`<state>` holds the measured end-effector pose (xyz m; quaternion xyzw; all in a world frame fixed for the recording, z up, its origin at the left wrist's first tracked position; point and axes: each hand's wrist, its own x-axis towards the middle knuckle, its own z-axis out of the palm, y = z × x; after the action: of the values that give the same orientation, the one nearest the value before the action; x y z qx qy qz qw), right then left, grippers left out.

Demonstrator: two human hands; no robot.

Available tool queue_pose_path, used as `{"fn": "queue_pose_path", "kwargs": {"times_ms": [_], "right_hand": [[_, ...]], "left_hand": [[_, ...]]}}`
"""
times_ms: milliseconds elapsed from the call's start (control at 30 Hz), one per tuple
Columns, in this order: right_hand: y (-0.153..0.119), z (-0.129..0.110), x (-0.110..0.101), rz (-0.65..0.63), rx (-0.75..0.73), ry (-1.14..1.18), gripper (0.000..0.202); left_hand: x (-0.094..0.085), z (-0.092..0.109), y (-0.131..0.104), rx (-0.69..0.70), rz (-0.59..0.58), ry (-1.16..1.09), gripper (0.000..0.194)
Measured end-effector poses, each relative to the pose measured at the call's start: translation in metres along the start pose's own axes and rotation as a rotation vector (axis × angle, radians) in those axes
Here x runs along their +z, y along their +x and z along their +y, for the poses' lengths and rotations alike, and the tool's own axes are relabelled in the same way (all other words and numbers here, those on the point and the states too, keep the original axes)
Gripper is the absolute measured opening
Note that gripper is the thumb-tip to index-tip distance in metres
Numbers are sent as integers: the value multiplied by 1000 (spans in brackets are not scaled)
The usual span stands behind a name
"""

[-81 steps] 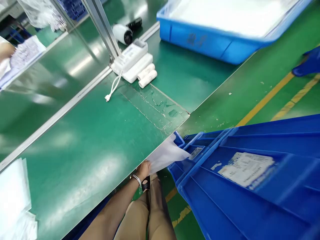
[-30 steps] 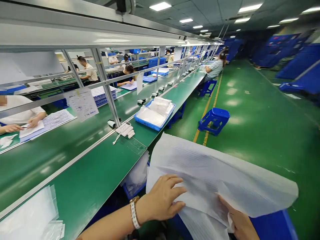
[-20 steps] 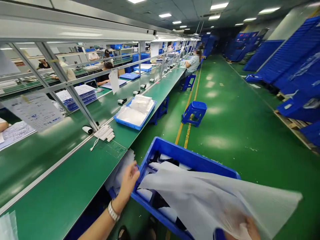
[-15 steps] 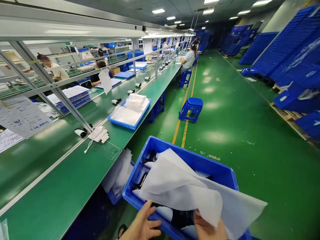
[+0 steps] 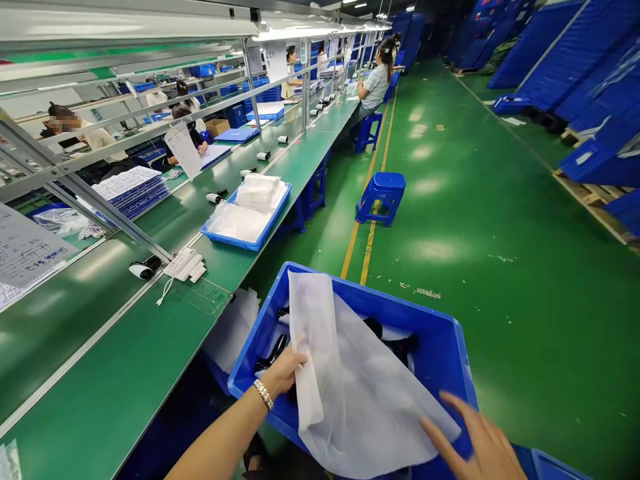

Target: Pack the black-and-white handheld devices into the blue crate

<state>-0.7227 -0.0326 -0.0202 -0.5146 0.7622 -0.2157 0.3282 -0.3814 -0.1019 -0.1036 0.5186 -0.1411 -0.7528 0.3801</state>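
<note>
Over the bin (image 5: 445,347), left hand (image 5: 283,373) pinches the sheet (image 5: 360,393); right hand (image 5: 480,443), fingers spread, touches its edge.

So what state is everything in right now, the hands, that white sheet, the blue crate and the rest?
left hand: gripping the sheet's folded edge.
right hand: open, fingers spread, at the sheet's lower corner.
white foam sheet: partly folded, draped over the crate.
blue crate: open, dark and white items inside, partly covered.
blue tray: on the bench, filled with white bags.
blue stool: upright, unoccupied.
</note>
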Motion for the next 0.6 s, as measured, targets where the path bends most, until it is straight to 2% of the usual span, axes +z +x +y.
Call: {"fn": "queue_pose_path", "kwargs": {"times_ms": [33,67,133,200,267,300,367,433,500,533,600], "right_hand": [[26,2,7,80,-33,-41,93],[51,3,21,105,-20,-38,103],[93,0,60,-24,111,17,107],[118,-5,96,-269,153,78,92],[126,-9,114,-429,32,108,66],[124,-8,114,-438,-37,106,56],[113,0,101,-314,-85,61,50],[95,15,77,-104,-4,-26,53],[74,31,54,89,104,-147,59],[63,39,45,152,152,-223,63],[45,49,35,175,201,-381,72]], "left_hand": [[-6,1,1,-3,12,29,96],[-12,2,2,-4,24,61,96],[-21,3,5,-2,56,134,93],[-28,4,7,3,108,223,86],[-36,6,10,28,178,326,75],[-40,8,11,52,218,380,68],[-50,12,15,114,303,495,51],[-59,18,20,170,391,617,40],[-66,23,27,205,462,738,37],[-69,25,31,216,487,796,36],[-72,28,41,229,512,902,29]]}}
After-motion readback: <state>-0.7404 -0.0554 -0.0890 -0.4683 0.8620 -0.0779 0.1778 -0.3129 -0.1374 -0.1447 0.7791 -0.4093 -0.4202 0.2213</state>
